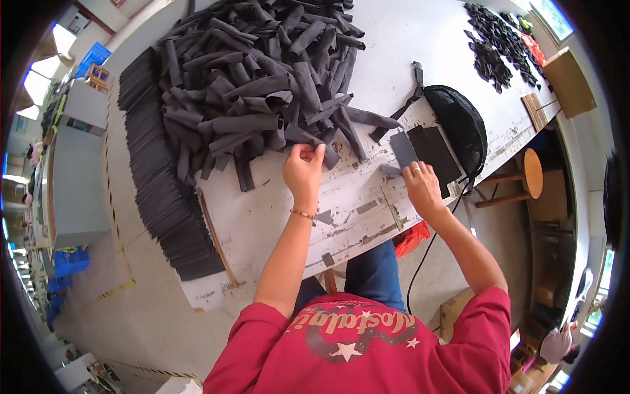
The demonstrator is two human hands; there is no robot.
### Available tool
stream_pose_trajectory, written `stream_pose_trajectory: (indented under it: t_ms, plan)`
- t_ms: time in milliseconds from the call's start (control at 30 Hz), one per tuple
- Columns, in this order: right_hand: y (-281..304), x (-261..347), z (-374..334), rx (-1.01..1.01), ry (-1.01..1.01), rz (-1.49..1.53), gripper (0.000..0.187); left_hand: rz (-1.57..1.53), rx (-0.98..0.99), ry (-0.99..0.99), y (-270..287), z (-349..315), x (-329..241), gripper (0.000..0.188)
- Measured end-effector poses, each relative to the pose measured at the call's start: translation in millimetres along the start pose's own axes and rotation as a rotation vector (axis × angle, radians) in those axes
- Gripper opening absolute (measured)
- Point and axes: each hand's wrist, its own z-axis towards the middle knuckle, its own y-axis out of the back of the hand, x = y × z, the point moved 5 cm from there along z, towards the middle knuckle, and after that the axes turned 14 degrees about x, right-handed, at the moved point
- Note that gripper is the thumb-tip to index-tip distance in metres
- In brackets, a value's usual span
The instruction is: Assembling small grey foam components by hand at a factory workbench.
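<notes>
While hands [304, 172] are apart, fabric [243, 123] touches the left

Left arm: forearm [284, 256] rises from the lower centre of the frame, nearly vertical. Left wrist [304, 202] is near straight. Left hand [304, 172] is at frame centre, fingers curled inward, thumb brought up to the index finger in a pinch. Right arm: elbow bent at the lower right; forearm [462, 243] slants toward the upper left. Right hand [423, 188], right of centre, is held back upward, fingers slightly bent; fingertip closure on the thumb cannot be determined.
</notes>
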Motion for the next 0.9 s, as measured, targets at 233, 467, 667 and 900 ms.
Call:
stream_pose_trajectory:
  t_ms: [233,467,667,900]
  plan:
    - [33,13,-45,0.038,-0.096,0.613,0.031,-1.331,0.264,0.219,-19,-54,4,0.019]
    - [28,52,-70,-0.111,0.124,0.802,0.031,-1.562,0.403,0.346,-45,-78,-1,0.022]
    - [37,53,-84,-0.277,-0.035,1.057,0.048,-1.512,0.514,0.277,-58,-82,-16,0.023]
    - [40,37,-82,-0.422,-0.068,0.826,0.024,-1.458,0.561,0.268,-60,-88,-36,0.027]
